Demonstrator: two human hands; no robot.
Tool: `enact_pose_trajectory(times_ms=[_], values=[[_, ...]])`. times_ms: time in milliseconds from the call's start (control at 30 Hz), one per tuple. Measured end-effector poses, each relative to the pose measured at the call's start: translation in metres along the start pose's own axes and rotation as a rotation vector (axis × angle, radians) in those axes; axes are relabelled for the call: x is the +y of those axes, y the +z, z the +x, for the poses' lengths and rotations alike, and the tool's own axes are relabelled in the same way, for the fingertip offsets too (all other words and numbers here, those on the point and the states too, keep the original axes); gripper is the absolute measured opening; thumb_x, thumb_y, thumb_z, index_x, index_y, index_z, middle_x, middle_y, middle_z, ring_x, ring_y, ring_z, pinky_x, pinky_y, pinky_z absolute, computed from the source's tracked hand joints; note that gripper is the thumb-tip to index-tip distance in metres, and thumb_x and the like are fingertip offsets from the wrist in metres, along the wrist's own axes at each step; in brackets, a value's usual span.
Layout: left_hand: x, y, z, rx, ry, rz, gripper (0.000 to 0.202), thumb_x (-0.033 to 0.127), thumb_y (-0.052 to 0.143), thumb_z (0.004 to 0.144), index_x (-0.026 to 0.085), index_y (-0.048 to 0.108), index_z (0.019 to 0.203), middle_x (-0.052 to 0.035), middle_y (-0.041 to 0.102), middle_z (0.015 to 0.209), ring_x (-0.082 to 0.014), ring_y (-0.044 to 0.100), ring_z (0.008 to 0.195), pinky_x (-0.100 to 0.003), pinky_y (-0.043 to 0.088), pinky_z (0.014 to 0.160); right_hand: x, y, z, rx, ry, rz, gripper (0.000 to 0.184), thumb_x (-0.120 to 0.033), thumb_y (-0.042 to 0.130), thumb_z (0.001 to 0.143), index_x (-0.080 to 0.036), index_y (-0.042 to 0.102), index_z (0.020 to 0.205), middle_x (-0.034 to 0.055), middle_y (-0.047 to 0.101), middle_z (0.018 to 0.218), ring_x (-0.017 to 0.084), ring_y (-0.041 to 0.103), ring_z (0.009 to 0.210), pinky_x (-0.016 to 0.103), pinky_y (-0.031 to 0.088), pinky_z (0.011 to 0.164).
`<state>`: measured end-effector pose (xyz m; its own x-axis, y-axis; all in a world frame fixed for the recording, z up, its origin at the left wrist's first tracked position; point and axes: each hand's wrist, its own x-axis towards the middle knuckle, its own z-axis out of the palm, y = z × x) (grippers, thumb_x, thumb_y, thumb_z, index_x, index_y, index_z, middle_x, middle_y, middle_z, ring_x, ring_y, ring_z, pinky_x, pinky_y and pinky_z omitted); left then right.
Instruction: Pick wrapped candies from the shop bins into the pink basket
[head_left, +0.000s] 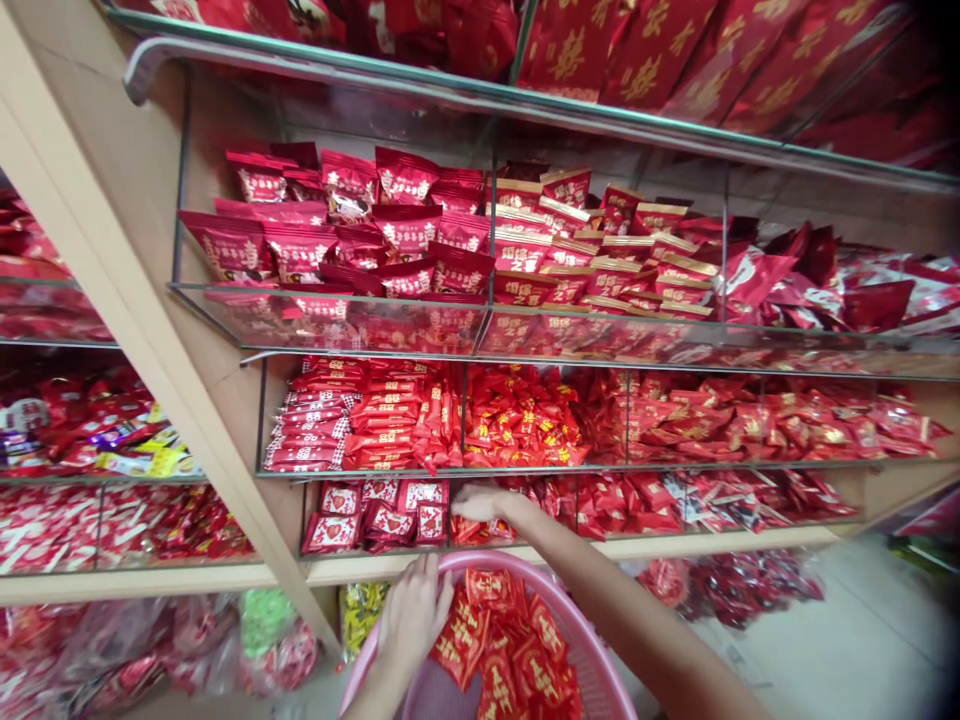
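A pink plastic basket [611, 665] stands below the lowest shelf with several red candy packets [525, 655] with gold print inside. My left hand [414, 615] lies over the basket's left rim, fingers stretched forward and thumb apart, beside the packets. Whether it presses on the rim I cannot tell. My right hand [481, 503] reaches across the basket into a lowest-shelf compartment, over red wrapped candies [480, 530]. Its fingers are blurred, so I cannot tell whether they hold anything. Just left of it sit white-and-red square packets [390, 525].
Glass-fronted shelves [442, 325] above hold more red packets [409, 235] in divided compartments. A wooden post [172, 370] separates another candy shelf at the left. Bagged goods [142, 645] lie on the floor below, and a yellow pack [362, 612] sits behind the basket.
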<state>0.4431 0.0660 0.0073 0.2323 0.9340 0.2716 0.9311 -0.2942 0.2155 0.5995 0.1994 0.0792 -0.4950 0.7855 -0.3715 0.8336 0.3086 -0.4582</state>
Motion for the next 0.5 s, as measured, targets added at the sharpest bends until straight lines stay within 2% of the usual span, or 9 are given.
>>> enact_pose_trajectory(times_ms=[67,100,200,267,400,500], values=[[0.0,0.0,0.001,0.006,0.005,-0.003,0.03,0.032,0.028,0.091,0.017,0.055,0.097,-0.0071,0.066,0.088,-0.0189,0.063,0.079,-0.03,0.048,0.069,0.005,0.001,-0.001,0.025,-0.044,0.005,0.026,-0.031,0.047,0.085,-0.015,0.067,0.08,0.0033,0.068,0.087,0.02,0.061,0.082,0.032,0.048,0.076],[0.0,0.0,0.001,0.009,0.005,-0.005,0.03,0.031,0.028,0.091,0.017,0.055,0.096,-0.0069,0.066,0.087,-0.0188,0.063,0.079,-0.029,0.047,0.069,0.008,0.002,-0.003,0.053,-0.066,0.015,0.027,-0.028,0.045,0.085,-0.017,0.068,0.082,0.0033,0.069,0.092,0.02,0.062,0.085,0.031,0.047,0.078],[0.001,-0.001,0.001,0.01,0.006,-0.014,0.03,0.031,0.028,0.091,0.017,0.054,0.095,-0.0067,0.065,0.086,-0.0187,0.063,0.078,-0.03,0.047,0.069,0.02,0.003,-0.011,0.149,-0.114,0.059,0.034,-0.023,0.037,0.085,-0.02,0.066,0.103,0.0026,0.064,0.116,0.019,0.058,0.104,0.029,0.043,0.089],[0.001,-0.002,0.001,0.005,0.006,-0.013,0.031,0.031,0.027,0.091,0.017,0.054,0.094,-0.0068,0.065,0.086,-0.0189,0.063,0.079,-0.03,0.047,0.069,0.026,0.004,-0.018,0.197,-0.129,0.078,0.039,-0.02,0.035,0.084,-0.019,0.062,0.112,0.0033,0.06,0.122,0.017,0.054,0.111,0.027,0.039,0.095],[0.003,-0.004,0.001,-0.011,0.004,-0.001,0.031,0.032,0.027,0.091,0.017,0.054,0.095,-0.0071,0.066,0.086,-0.019,0.064,0.079,-0.029,0.047,0.068,0.032,0.006,-0.027,0.264,-0.13,0.074,0.039,-0.018,0.039,0.081,-0.017,0.063,0.113,0.0058,0.063,0.117,0.018,0.057,0.108,0.029,0.039,0.095],[0.003,-0.005,0.002,-0.017,0.006,0.005,0.032,0.032,0.027,0.091,0.016,0.054,0.096,-0.0072,0.066,0.084,-0.0192,0.064,0.077,-0.03,0.047,0.067,0.031,0.006,-0.034,0.322,-0.111,0.058,0.035,-0.022,0.044,0.081,-0.019,0.065,0.108,0.006,0.067,0.109,0.022,0.059,0.103,0.036,0.038,0.094]])
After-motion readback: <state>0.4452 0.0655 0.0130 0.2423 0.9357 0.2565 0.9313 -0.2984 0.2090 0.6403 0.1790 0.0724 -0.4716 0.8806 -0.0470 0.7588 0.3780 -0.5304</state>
